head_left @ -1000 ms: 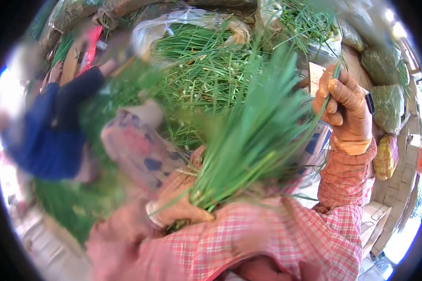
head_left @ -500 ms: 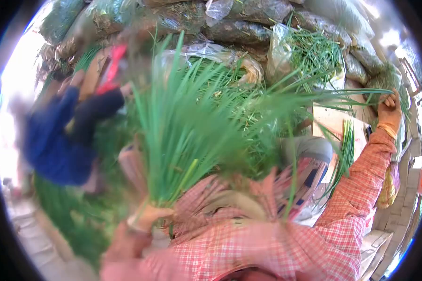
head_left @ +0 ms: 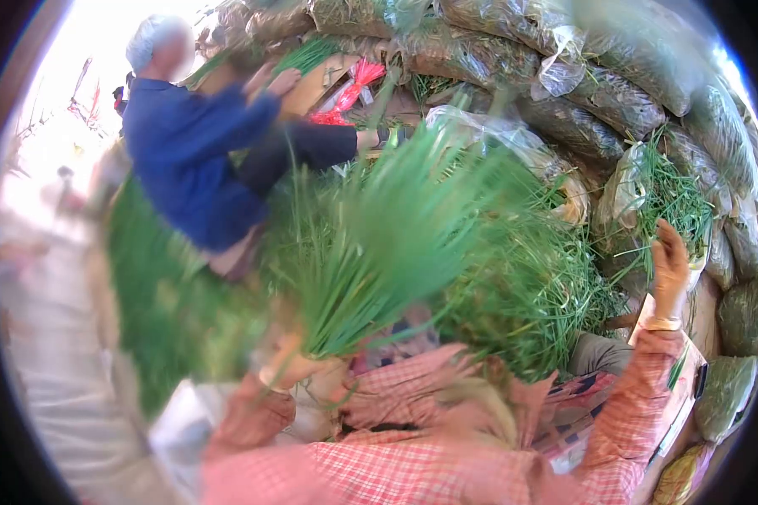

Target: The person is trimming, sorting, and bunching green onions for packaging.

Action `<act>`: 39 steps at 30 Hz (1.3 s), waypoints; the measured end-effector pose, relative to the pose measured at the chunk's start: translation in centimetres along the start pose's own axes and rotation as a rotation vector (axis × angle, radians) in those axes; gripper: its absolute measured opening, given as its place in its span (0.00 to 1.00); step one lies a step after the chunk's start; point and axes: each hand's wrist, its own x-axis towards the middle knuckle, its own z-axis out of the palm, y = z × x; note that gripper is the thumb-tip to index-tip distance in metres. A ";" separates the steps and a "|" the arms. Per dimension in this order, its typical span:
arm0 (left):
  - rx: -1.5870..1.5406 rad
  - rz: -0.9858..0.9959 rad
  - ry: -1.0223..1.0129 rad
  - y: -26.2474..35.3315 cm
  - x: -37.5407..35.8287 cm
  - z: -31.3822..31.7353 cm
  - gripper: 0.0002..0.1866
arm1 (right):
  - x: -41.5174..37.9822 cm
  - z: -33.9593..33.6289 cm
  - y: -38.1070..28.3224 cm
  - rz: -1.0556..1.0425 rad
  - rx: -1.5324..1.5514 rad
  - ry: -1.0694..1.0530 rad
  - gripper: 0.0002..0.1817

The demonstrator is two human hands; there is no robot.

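Observation:
My left hand (head_left: 299, 366) is closed round the lower ends of a thick bunch of long green chives (head_left: 375, 261). The leaves fan upward and away from it, blurred at their tips. Out to the right, my right hand (head_left: 669, 265) is raised with its fingers stretched up and nothing in them. Behind that hand stands a clear plastic bag stuffed with loose green trimmings (head_left: 678, 202). Between my two arms, beyond my lap, lies a large heap of loose green leaves (head_left: 531, 303).
A co-worker in a blue jacket (head_left: 194, 160) sits at the upper left, hands at more greens by a board. Red plastic ties (head_left: 349, 93) lie near their foot. Filled plastic sacks (head_left: 581, 118) are stacked along the back and right. A pale board (head_left: 686, 387) lies beside my right forearm.
My view has swung left, bringing the co-worker further in. My right hand has let go of the long leaves it was pulling sideways. The bunch stays in my left hand.

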 end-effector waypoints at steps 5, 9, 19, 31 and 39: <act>0.071 -0.002 -0.078 -1.1 0.5 0.3 0.26 | -0.9 13.1 -14.5 0.157 0.391 -0.288 0.18; 0.096 0.006 -0.152 -1.7 1.2 1.1 0.23 | -5.4 19.2 -14.6 0.248 0.665 -0.812 0.21; 0.077 -0.050 -0.020 -2.6 0.6 1.7 0.23 | -1.0 11.4 -11.0 0.240 0.305 -0.231 0.13; -0.403 -0.145 0.076 -5.1 0.4 3.0 0.18 | 0.3 13.1 -17.2 -0.093 0.089 -0.700 0.10; 0.237 -0.036 0.067 -1.1 -0.5 2.3 0.17 | -1.9 13.0 -16.1 0.167 0.148 -0.914 0.10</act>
